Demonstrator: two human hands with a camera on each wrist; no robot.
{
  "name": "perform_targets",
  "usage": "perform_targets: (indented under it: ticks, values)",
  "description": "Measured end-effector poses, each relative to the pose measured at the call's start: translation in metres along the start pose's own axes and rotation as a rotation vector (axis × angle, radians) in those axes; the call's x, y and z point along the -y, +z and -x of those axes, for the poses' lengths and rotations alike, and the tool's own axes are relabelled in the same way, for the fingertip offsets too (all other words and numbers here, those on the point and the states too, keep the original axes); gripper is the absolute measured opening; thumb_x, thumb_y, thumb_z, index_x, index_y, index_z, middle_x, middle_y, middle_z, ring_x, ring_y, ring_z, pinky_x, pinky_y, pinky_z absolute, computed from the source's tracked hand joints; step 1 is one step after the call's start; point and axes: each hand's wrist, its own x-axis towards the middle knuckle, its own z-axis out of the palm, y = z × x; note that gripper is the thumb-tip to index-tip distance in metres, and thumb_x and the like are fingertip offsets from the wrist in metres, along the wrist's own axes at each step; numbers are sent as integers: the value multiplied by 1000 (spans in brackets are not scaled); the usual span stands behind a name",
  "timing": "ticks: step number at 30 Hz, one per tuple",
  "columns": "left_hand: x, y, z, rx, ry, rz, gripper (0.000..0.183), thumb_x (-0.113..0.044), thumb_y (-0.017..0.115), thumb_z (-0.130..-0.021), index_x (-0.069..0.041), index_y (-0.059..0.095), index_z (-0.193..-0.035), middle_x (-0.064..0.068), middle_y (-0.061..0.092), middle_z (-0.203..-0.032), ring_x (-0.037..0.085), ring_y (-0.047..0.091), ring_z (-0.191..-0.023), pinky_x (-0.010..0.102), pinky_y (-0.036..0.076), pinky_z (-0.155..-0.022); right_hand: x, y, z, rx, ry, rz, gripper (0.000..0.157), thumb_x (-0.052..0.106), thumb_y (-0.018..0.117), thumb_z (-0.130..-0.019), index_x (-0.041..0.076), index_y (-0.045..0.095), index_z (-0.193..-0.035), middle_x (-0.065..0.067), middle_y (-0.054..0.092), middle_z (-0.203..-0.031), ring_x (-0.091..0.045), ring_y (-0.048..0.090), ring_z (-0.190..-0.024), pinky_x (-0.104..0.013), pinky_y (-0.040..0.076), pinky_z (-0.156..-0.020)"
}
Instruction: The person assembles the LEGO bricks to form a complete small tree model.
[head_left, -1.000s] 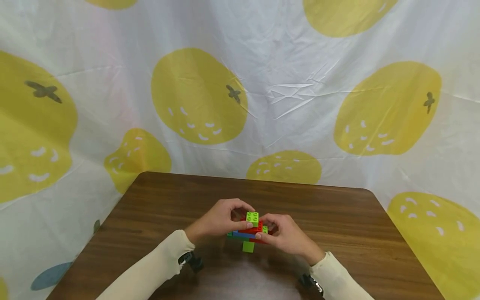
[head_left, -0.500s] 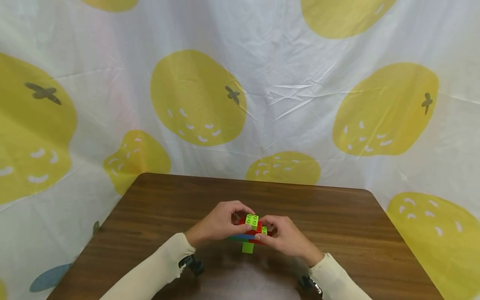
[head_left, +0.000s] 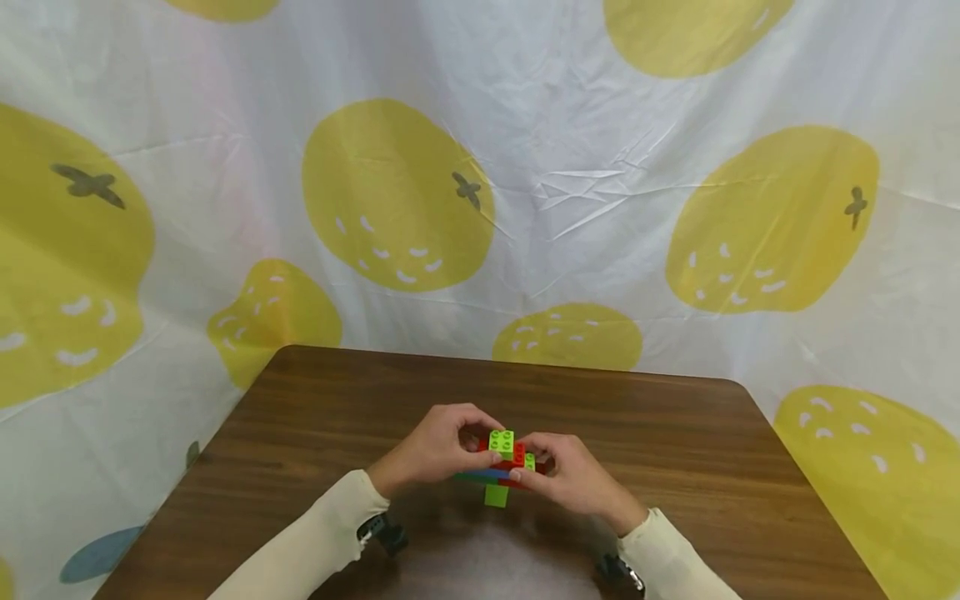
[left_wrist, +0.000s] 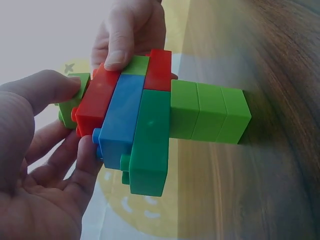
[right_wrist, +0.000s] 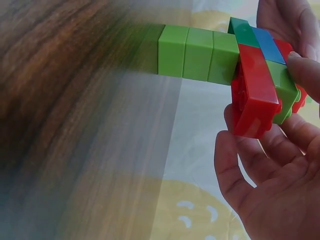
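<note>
A tree-like build of toy building bricks stands upright on the table. Its trunk is several stacked lime bricks point(left_wrist: 210, 112). Across that lie a dark green brick point(left_wrist: 150, 145) and a red brick point(right_wrist: 257, 80), then a blue brick point(left_wrist: 120, 120) beside a lime brick point(right_wrist: 281, 90), then an upper red brick point(left_wrist: 102, 100). My left hand point(head_left: 435, 446) pinches the top lime brick point(head_left: 502, 444) between thumb and fingers; it sits slightly tilted on the upper red brick. My right hand point(head_left: 577, 471) grips the right side of the layers, thumb near, fingers behind.
The brown wooden table point(head_left: 360, 392) has rounded far corners. Behind it hangs a white curtain point(head_left: 570, 233) printed with large yellow fruit. A dark wrist camera point(head_left: 386, 533) sits below the left cuff and another point(head_left: 618, 567) below the right.
The top lime brick has shifted slightly left and down in my left hand, closer onto the red brick. My right hand keeps its grip and has barely moved.
</note>
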Motion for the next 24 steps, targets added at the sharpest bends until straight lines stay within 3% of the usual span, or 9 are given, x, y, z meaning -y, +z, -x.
perform_targets:
  ticks: [7,18,24]
  values:
    - [1,-2,-5,-15,49,-58,27,-21,89,-87,-16,79,-112,-7,73,-97,13,63,-76,23,57,-69,-2,-1,-4,-18,-45,15,30,31,79,-97,12,74,-119,1,77,-100,-13,71,-82,-26,61,-72]
    - [0,-3,-7,32,27,-76,31,-27,90,-86,-15,79,-112,-7,75,-99,24,69,-85,22,56,-73,-1,-1,-3,-5,-32,24,28,32,79,-97,13,74,-117,2,76,-99,-7,69,-80,-27,61,-71]
    - [2,-1,-3,46,1,-81,32,-26,90,-86,-16,78,-114,-7,75,-100,13,65,-83,22,56,-74,-1,3,-2,-2,-22,21,30,33,79,-97,12,74,-118,2,76,-99,-7,70,-80,-27,61,-71]
